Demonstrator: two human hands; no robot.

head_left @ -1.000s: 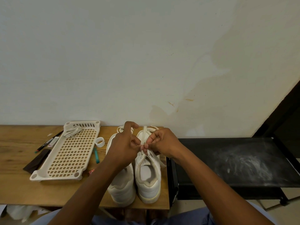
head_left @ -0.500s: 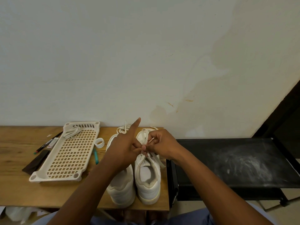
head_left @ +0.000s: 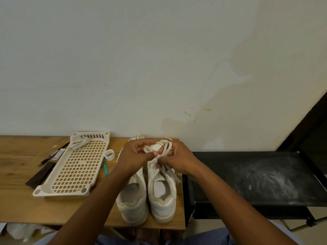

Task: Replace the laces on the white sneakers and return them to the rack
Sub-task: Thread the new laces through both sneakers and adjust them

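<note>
Fingers (head_left: pixel 155 153) of both hands meet over the tongue of the right sneaker (head_left: pixel 161 190), curled and pinching its flat white lace (head_left: pixel 165 150). The left hand (head_left: pixel 134 156) nips one strand between thumb and forefinger; the right hand (head_left: pixel 177 156) has a loop threaded around its fingers, with loose ends trailing down past the shoe's collar. Exactly which strand crosses which is hidden behind the knuckles.

That lace looks soft, limp and light, a woven ribbon that should fold wherever it is bent and slide through a slack pinch, so it is best held close to the crossing point, near the top eyelets, with tension kept on both sides. The sneaker itself seems firm in the sole and padded at the heel, light enough to shift if the lace is tugged hard; it stands on the wooden surface (head_left: pixel 17 206) just beside the left sneaker (head_left: pixel 131 200), toes toward the wall.

Left of the pair lies the perforated cream rack (head_left: pixel 70 174), flat on the surface, carrying a bundled lace (head_left: pixel 79 143) at its far end.
</note>
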